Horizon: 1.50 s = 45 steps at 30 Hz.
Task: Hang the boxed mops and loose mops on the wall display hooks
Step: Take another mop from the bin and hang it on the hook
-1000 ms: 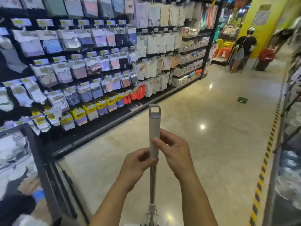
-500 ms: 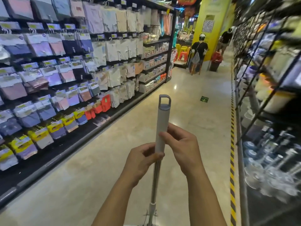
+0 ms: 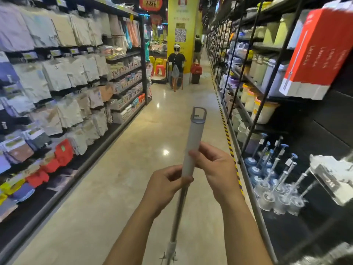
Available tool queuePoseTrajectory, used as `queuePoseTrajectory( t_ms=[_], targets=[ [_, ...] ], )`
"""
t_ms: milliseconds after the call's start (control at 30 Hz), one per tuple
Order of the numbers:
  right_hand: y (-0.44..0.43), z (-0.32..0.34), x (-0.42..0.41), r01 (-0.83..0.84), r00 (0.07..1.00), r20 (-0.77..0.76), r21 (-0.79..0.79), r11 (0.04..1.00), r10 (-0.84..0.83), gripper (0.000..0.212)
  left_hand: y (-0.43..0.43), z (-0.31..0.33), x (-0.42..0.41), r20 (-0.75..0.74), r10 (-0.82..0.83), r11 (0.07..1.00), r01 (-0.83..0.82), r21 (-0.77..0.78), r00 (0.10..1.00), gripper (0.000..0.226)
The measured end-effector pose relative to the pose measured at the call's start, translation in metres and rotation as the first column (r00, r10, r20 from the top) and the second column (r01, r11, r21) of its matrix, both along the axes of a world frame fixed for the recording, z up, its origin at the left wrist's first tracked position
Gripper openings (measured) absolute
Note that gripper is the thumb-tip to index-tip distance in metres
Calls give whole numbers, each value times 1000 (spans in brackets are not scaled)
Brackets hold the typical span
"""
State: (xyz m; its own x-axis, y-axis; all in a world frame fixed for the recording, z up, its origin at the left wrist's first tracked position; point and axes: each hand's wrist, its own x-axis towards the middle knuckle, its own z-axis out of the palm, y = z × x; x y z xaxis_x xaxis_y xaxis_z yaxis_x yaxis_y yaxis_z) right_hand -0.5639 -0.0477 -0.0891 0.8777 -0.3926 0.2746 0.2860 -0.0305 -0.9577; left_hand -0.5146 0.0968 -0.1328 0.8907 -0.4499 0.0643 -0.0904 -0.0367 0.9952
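I hold a loose mop upright in front of me. Its pale grey grip ends in a dark hanging loop at the top, and a thin metal pole runs down out of view. My left hand pinches the bottom of the grip. My right hand wraps the grip just above it. A red and white boxed mop hangs high on the black wall display at the right. The mop head is hidden below the frame.
Shelves of packaged clothing line the left side of the aisle. The right rack carries buckets, bins and toilet brushes. A person sits on a stool at the aisle's far end by a yellow pillar. Polished floor runs ahead.
My view has swung right, from the clothing shelves to the aisle and the right-hand rack. Both hands keep the same hold on the mop handle.
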Motion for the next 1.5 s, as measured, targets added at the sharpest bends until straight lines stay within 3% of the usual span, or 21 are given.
queuePoseTrajectory(
  t_ms=[167,500,1033,1200,1333,1400,1500],
  targets=[
    [-40,8,54,44,998,39,-2,999,-43,38,-43,11,65,35,-50,998,49,27,998,22],
    [-158,39,174,66,991,119,-10,998,-64,29,-167,33,193,83,-116,993,118,-24,990,17],
    [-350,65,323,256,964,131,-208,944,-232,29,-380,46,372,90,-310,944,317,-90,947,22],
    [-401,73,370,387,921,144,-260,885,-361,30,-446,54,432,126,-449,878,463,-121,884,29],
    [-442,80,401,550,835,141,-220,806,-531,25,-505,62,476,170,-567,804,586,-97,806,33],
    [-460,86,411,617,786,138,-220,756,-602,33,-534,66,493,181,-627,755,648,-96,758,30],
    [-486,92,418,689,725,148,-189,700,-673,19,-575,71,511,204,-701,680,726,-97,683,27]
  ],
)
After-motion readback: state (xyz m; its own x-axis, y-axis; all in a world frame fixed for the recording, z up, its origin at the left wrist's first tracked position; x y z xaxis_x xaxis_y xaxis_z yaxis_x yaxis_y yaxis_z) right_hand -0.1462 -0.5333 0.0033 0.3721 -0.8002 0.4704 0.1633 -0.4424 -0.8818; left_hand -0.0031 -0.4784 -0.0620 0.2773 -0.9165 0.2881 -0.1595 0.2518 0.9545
